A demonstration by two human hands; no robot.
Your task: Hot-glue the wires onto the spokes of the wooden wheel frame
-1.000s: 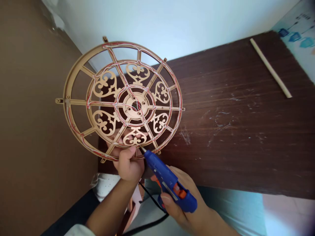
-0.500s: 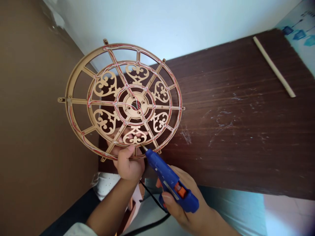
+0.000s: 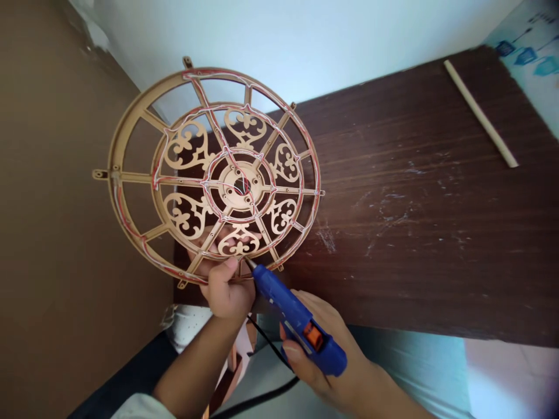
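Glue gun (image 3: 297, 320) clasped in the right hand (image 3: 323, 361), its nozzle (image 3: 250, 262) seemingly at the rim of a fretwork wheel (image 3: 231, 177) gripped by the curled left hand (image 3: 225, 291), held above the dark wood surface (image 3: 414, 233).

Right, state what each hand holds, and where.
The left hand grips the round lattice frame at its lower rim; the right hand holds the blue glue gun by its handle.
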